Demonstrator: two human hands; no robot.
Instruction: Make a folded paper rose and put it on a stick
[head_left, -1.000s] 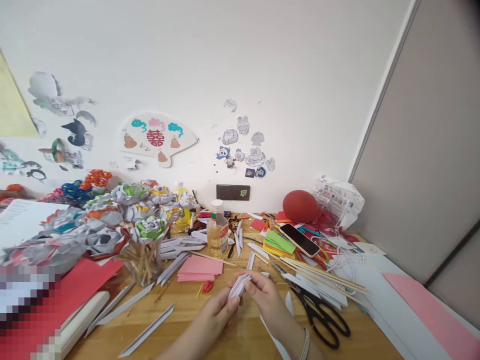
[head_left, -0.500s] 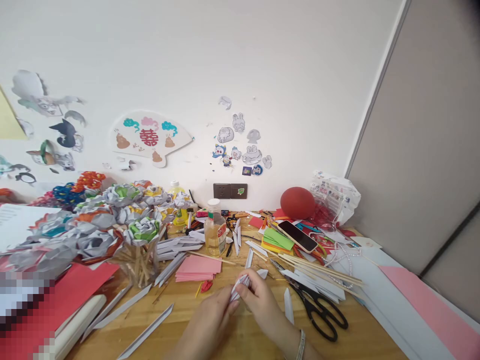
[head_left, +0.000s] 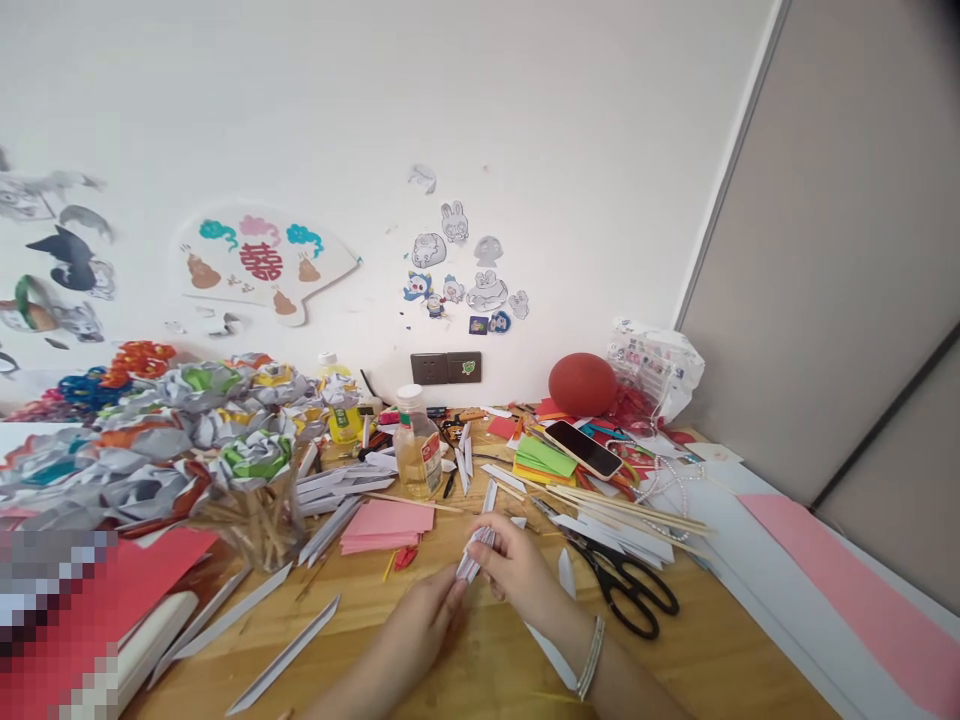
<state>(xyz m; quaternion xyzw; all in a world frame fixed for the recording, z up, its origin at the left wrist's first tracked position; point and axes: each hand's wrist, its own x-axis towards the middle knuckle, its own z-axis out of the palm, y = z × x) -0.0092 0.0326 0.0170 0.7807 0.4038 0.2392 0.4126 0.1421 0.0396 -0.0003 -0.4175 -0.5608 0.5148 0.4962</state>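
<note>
Folded white paper (head_left: 472, 556), creased into narrow pleats, is held between my two hands above the middle of the wooden table. My right hand (head_left: 514, 565), with a bracelet at the wrist, closes its thumb and fingers around the upper part. At the lower end, my left hand (head_left: 431, 610) pinches the paper between thumb and fingers. Part of the paper is hidden by the right fingers. Just beyond lies a white paper strip (head_left: 490, 495). To the right of my hands rest black-handled scissors (head_left: 630, 590).
Pink paper squares (head_left: 386, 525) and a bottle of clear yellowish liquid (head_left: 417, 450) stand beyond my hands. Left is a clear container (head_left: 262, 525) of paper flowers. Wooden sticks (head_left: 637, 508), a phone (head_left: 583, 449) and a red balloon (head_left: 583, 384) are on the right.
The view has turned slightly right and down. My left hand has slid to the paper's lower end, exposing more of its pleats, while my right hand keeps its grip.
</note>
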